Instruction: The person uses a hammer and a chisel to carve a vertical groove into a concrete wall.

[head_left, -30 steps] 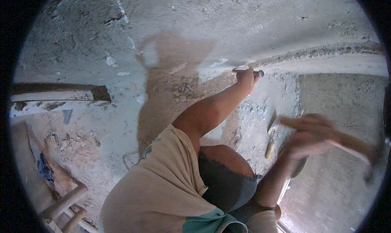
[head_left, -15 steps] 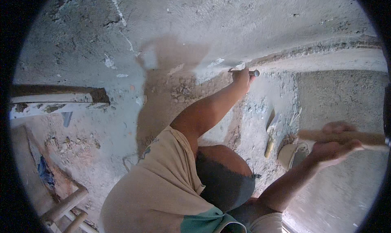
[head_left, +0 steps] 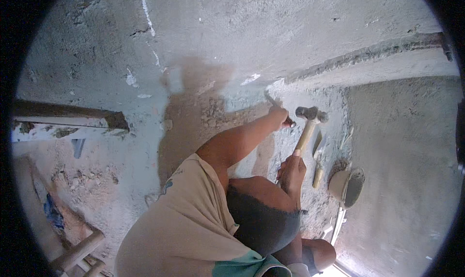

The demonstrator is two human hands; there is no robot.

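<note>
My left hand (head_left: 278, 117) is wrapped round a steel chisel (head_left: 271, 99), tilted with its far tip against the lower part of the rough wall, near a pale chipped patch (head_left: 276, 84). The chisel's struck end pokes out at the near right of the fist. My right hand (head_left: 292, 174) grips the wooden handle of a hammer (head_left: 306, 134). Its blocky metal head is up beside the chisel's end, a small gap apart. Right of the hammer lies a trowel (head_left: 318, 176) with a wooden handle.
A pale round container (head_left: 341, 185) rests on its side at the right. A long ledge (head_left: 382, 69) runs along the wall to the right. At the left are a plaster-stained beam (head_left: 68, 124), rubble (head_left: 85, 175) and wooden poles (head_left: 80, 250).
My right hand has swung the hammer from the far right inward to beside the chisel. My left hand has shifted slightly nearer and left, and the chisel now slants more steeply.
</note>
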